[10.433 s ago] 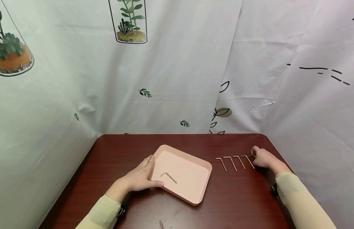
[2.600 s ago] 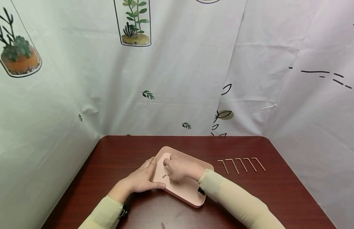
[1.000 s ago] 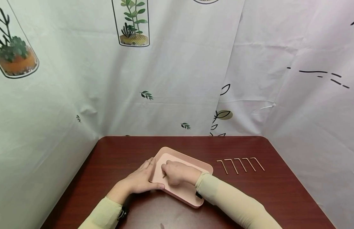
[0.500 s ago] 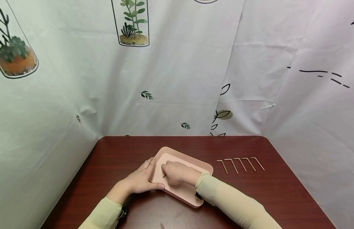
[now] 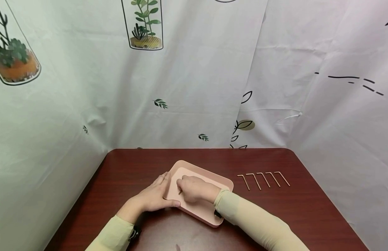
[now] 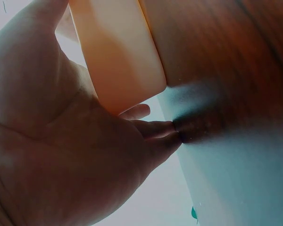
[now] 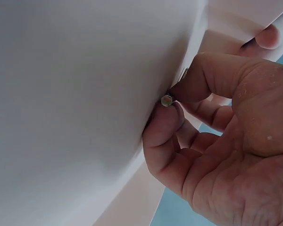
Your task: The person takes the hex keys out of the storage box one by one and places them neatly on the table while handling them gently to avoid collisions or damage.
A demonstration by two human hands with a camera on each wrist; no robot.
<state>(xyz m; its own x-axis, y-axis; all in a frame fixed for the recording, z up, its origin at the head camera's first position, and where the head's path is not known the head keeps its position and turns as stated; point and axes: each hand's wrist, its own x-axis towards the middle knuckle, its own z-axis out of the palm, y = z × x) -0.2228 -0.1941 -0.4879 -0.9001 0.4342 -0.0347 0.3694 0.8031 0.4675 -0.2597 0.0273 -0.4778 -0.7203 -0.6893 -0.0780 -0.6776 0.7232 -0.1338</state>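
Note:
In the head view a pink tray (image 5: 209, 213) lies tilted askew on the table. My left hand (image 5: 151, 197) rests against its left corner, fingers straight along the side and thumb on the near rim; the left wrist view shows the tray wall (image 6: 122, 56) against the palm. My right hand (image 5: 194, 188) is inside the tray, pinching an L-shaped hex key (image 7: 166, 100) between thumb and fingertip at the tray floor. The key's hexagonal end faces the right wrist camera; most of its length is hidden by the hand. Several more hex keys (image 5: 255, 181) lie in a row right of the tray.
The dark red table (image 5: 143, 164) has rounded far corners and meets white patterned cloth (image 5: 187, 87) on the far side and both flanks. A small dark mark (image 5: 177, 247) shows at the bottom edge.
My right hand has gone from the rightmost hex key in the row to the tray and now pinches the hex key there. My left hand has stayed at the tray; the last second shows little movement.

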